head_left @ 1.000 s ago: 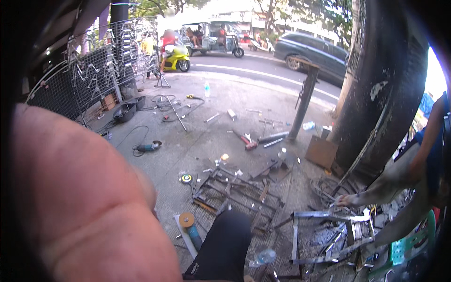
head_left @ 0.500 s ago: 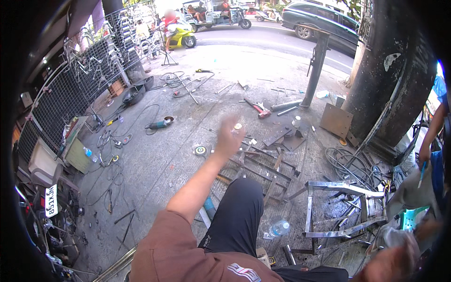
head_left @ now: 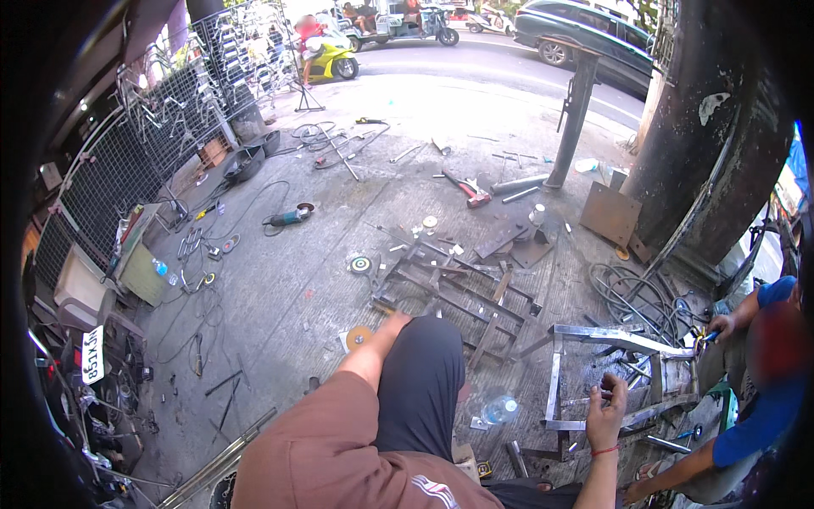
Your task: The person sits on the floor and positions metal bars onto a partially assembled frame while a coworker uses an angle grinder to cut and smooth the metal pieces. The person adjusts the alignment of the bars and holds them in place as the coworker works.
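Note:
My left hand [head_left: 393, 322] reaches down beside my bent knee, which hides its fingers. Near it are a grinder's orange disc [head_left: 358, 338] and a rusty frame of welded angle bars [head_left: 441, 280] on the ground. My right hand [head_left: 605, 411], with a red band at the wrist, is raised with its fingers curled in. Anything pinched there is too small to make out. Just behind it stands a bare metal frame of square tubing [head_left: 623, 337], with loose metal pieces inside. At its far right corner a co-worker's hand [head_left: 722, 326] holds a blue-handled tool.
A co-worker in a blue shirt [head_left: 763, 433] crouches at the right. A plastic bottle [head_left: 500, 410] stands by my knee. Farther off lie a red-headed hammer [head_left: 475, 197], an angle grinder [head_left: 292, 217], steel plates [head_left: 532, 250] and cables [head_left: 623, 293]. A steel post [head_left: 573, 119] rises ahead.
My left hand has dropped from above the rusty frame to beside my knee. My right hand has moved left and up from the lower right. The co-worker has leaned in to the tubing frame.

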`<action>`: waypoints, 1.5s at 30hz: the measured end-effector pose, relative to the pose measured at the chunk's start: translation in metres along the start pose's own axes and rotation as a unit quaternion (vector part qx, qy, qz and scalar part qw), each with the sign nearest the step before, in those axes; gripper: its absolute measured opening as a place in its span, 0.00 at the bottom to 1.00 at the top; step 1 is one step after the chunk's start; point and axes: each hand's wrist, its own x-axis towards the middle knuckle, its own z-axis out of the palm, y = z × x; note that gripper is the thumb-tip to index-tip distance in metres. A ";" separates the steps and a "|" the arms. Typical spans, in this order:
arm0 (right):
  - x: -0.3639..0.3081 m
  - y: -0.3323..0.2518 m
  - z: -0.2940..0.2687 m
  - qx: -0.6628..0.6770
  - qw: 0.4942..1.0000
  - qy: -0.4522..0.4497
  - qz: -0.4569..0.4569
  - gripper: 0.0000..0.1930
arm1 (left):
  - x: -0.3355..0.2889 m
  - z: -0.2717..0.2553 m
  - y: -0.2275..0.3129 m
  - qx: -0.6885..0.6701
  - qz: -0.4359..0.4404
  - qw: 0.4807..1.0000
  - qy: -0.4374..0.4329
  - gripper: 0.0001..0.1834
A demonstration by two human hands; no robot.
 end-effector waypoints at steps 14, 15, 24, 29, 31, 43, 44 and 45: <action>-0.005 0.038 -0.005 -0.022 0.995 -0.026 0.094 0.12 | 0.014 -0.161 0.268 -0.120 0.330 0.936 0.033 0.32; -0.006 0.045 -0.007 -0.021 0.993 -0.028 0.116 0.12 | 0.004 -0.155 0.279 -0.111 0.335 0.936 -0.004 0.33; -0.025 0.104 -0.033 -0.244 0.929 -0.177 0.214 0.22 | 0.026 -0.098 0.283 0.142 0.240 0.929 -0.242 0.29; -0.024 0.101 -0.033 -0.198 0.921 -0.198 0.271 0.21 | 0.038 -0.090 0.288 0.106 0.305 0.938 -0.124 0.31; -0.024 0.099 -0.034 -0.217 0.911 -0.211 0.282 0.21 | 0.038 -0.086 0.291 0.111 0.295 0.938 -0.144 0.31; -0.041 0.161 -0.043 -0.257 0.880 -0.198 0.347 0.33 | 0.018 -0.097 0.296 0.118 0.294 0.938 -0.139 0.37; -0.045 0.169 -0.042 -0.229 0.882 -0.183 0.370 0.34 | 0.012 -0.097 0.295 0.111 0.300 0.940 -0.117 0.38; -0.048 0.177 -0.041 -0.206 0.877 -0.162 0.402 0.36 | 0.007 -0.099 0.294 0.106 0.308 0.941 -0.094 0.39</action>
